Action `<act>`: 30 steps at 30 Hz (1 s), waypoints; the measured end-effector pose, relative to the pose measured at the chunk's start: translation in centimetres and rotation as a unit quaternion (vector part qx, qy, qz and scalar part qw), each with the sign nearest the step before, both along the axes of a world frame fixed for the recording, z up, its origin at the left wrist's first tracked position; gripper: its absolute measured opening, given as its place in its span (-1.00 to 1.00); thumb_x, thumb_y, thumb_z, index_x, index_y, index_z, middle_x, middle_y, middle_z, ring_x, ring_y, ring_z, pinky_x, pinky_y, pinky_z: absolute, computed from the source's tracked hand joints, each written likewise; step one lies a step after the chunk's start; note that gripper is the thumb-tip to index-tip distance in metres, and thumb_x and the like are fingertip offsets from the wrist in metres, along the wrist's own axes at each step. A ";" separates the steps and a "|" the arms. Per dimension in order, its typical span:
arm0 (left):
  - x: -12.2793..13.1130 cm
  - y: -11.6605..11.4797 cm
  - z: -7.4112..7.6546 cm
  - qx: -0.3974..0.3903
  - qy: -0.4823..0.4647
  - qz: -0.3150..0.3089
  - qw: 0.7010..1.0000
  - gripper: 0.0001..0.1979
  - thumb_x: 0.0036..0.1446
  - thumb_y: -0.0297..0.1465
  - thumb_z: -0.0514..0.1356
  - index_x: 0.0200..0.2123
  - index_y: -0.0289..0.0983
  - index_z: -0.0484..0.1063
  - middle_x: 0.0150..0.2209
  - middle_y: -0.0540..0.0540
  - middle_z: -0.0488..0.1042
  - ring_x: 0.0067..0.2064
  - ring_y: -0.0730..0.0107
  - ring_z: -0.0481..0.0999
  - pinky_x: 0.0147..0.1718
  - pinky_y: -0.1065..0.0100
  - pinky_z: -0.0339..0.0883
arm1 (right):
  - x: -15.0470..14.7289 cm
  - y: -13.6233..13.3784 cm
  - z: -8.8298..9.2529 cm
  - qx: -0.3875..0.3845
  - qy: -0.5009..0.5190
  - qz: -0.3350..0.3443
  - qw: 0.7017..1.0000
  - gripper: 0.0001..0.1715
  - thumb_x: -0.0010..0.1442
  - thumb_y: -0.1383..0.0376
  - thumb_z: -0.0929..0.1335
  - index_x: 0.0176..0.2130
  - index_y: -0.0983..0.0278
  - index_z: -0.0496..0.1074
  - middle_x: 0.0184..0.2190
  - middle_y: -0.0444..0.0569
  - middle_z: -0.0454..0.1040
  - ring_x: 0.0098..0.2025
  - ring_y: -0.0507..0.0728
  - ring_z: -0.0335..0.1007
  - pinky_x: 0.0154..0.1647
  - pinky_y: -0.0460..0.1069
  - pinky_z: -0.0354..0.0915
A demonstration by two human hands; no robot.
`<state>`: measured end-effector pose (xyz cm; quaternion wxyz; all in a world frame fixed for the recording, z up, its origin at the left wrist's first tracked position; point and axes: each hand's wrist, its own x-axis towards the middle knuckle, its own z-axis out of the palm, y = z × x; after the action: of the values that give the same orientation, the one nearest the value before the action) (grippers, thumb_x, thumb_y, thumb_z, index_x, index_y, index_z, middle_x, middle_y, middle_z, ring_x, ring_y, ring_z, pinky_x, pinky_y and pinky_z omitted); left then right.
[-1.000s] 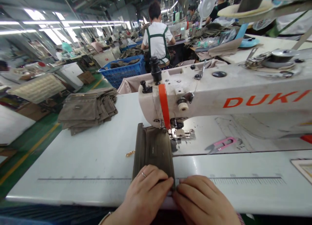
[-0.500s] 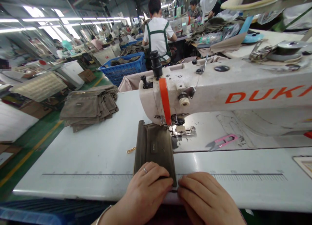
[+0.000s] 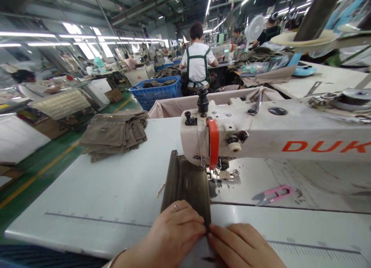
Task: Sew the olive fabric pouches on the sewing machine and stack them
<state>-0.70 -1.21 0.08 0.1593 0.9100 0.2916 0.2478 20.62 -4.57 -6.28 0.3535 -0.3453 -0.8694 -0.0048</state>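
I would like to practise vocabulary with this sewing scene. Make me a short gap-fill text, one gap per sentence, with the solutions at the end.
1. The left hand, resting on the brown pouch, wears a ____ on one finger.
2. The thread snips have ____ handles.
3. In the picture, the stack of brown fabric pieces lies to the ____ of the sewing machine.
4. The plastic basket beyond the table is ____.

Missing words: ring; pink; left; blue.
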 end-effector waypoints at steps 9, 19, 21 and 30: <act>-0.5 3.2 -0.2 -0.034 0.002 -0.005 0.999 -0.83 0.27 -0.51 0.11 -0.17 -0.29 0.49 -0.19 -0.07 0.55 -0.16 0.40 0.47 -0.09 0.34 0.36 | -0.2 2.9 1.9 -0.021 0.002 0.020 1.000 -0.68 0.29 0.42 0.21 -0.07 0.25 0.46 -0.15 -0.06 0.54 -0.29 0.12 0.39 -0.28 0.01 0.36; -0.8 6.4 -1.1 -0.013 0.006 -0.005 1.000 -0.83 0.27 -0.49 0.12 -0.14 -0.27 0.50 -0.17 -0.04 0.56 -0.10 0.41 0.48 0.00 0.33 0.33 | -0.4 5.5 4.7 -0.150 -0.072 0.014 0.986 -0.66 0.08 0.46 0.35 -0.11 0.26 0.45 -0.16 -0.06 0.51 -0.23 0.18 0.40 -0.22 0.10 0.41; -0.8 7.0 -1.4 -0.003 0.011 0.001 1.000 -0.83 0.27 -0.47 0.13 -0.14 -0.25 0.51 -0.17 -0.03 0.57 -0.09 0.39 0.49 0.02 0.32 0.33 | -0.3 6.1 5.3 -0.171 -0.089 0.014 0.981 -0.64 0.07 0.45 0.34 -0.09 0.27 0.44 -0.12 -0.03 0.51 -0.19 0.21 0.43 -0.17 0.14 0.43; -0.7 9.7 -1.8 0.023 0.021 0.034 0.999 -0.83 0.27 -0.44 0.13 -0.19 -0.19 0.53 -0.18 -0.01 0.58 -0.10 0.38 0.52 0.00 0.33 0.35 | 0.1 8.6 4.9 -0.186 -0.105 -0.004 0.977 -0.64 0.21 0.40 0.25 -0.01 0.25 0.42 -0.06 0.05 0.48 -0.05 0.25 0.41 -0.04 0.19 0.38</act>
<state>-1.37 8.53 -1.72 0.1234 0.9079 0.3203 0.2405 20.71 3.99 -1.35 0.1898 -0.4057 -0.8860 0.1198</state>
